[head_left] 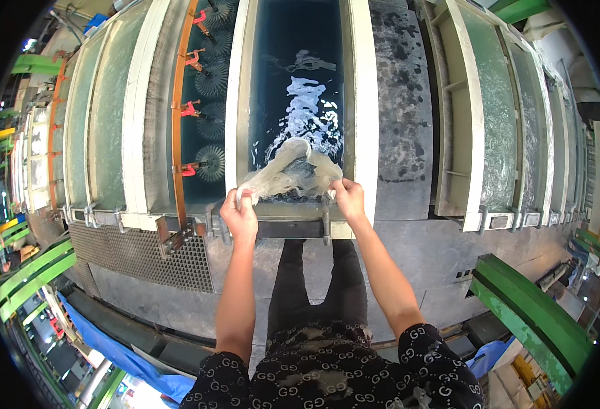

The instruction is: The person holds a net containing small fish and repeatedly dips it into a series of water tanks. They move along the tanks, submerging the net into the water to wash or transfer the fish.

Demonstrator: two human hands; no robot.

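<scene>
I see both hands, left hand (pixel 239 213) and right hand (pixel 347 197), clenched on a wet pale cloth (pixel 289 174) (dripping) over the dark water tank (pixel 298 82).

Both arms stretched forward; left hand (pixel 239 213) and right hand (pixel 348 196) level, fingers clenched.

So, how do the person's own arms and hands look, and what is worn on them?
Both forearms are bare from above the elbow down. The left hand and the right hand wear no gloves, and no watch, ring or band shows on either. The short sleeves are black with a repeating small white pattern, ending at the upper arms.
</scene>
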